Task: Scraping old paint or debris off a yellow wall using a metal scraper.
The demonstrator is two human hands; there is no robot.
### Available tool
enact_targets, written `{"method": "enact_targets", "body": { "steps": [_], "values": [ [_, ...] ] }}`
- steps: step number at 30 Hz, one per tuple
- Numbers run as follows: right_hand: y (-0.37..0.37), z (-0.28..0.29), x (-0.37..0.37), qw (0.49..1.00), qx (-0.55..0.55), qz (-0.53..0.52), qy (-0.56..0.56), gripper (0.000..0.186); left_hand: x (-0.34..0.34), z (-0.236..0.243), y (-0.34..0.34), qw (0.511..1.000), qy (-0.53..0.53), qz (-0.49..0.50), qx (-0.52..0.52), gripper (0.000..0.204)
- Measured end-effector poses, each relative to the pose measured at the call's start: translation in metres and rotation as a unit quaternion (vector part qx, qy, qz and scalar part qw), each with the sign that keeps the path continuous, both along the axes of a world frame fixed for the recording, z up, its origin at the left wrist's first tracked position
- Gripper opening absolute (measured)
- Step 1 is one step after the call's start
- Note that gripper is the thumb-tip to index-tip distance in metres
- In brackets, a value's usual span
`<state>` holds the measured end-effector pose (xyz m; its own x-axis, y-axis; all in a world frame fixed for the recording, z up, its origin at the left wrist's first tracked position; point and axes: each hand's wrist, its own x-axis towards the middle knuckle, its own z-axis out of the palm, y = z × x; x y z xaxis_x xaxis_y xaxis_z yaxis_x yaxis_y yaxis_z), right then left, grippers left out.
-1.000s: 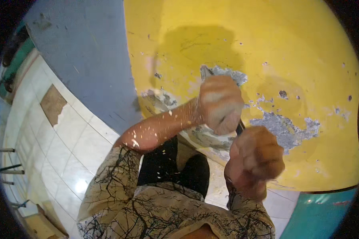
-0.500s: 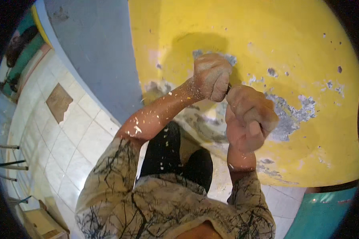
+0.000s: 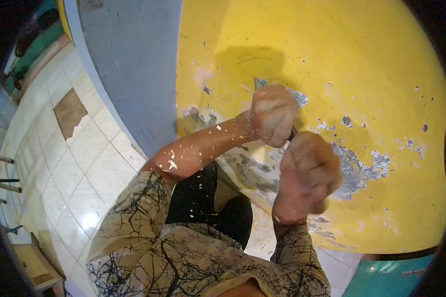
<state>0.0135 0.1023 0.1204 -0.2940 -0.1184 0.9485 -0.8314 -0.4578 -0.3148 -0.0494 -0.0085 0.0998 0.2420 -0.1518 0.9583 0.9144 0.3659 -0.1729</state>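
Note:
My left hand (image 3: 273,115) is closed around the upper part of a metal scraper (image 3: 257,81), whose blade shows against a flaked grey patch (image 3: 299,99) on the yellow painted wall (image 3: 371,74). Just below and to the right, my right hand (image 3: 309,173) is closed on the scraper's lower part; a short dark length of it shows between the two fists. More peeled patches (image 3: 359,171) lie to the right of and below my hands. Pale paint flakes cling to my left forearm.
A blue-grey painted section (image 3: 124,59) borders the yellow at the left. A white tiled floor (image 3: 59,168) has a brown broken patch (image 3: 70,113). Metal legs (image 3: 7,188) and a cardboard box (image 3: 32,265) are at the lower left, a teal surface (image 3: 386,274) at the lower right.
Both hands and the scraper rose, then dropped back over the last second, my right hand ending higher than at first. The wall appears shifted slightly right in the view.

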Motion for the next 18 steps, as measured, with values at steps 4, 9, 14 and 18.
{"method": "enact_targets", "body": {
  "steps": [4,9,14,18],
  "values": [
    [0.007,-0.007,0.014,0.993,-0.075,0.088,-0.006,0.038,0.021,0.003,0.002,1.000,0.001,0.028,-0.011,0.010],
    [0.010,0.004,-0.004,0.993,-0.019,0.089,-0.077,0.037,-0.003,-0.011,0.001,0.994,-0.043,0.077,-0.058,0.011],
    [-0.008,0.013,-0.003,0.996,0.000,0.065,-0.064,0.032,0.026,0.002,0.007,0.998,-0.032,0.041,-0.030,0.009],
    [-0.004,0.009,0.006,0.997,0.016,-0.010,-0.071,0.029,-0.006,-0.010,0.003,0.998,-0.027,0.052,0.017,0.007]
  ]
}}
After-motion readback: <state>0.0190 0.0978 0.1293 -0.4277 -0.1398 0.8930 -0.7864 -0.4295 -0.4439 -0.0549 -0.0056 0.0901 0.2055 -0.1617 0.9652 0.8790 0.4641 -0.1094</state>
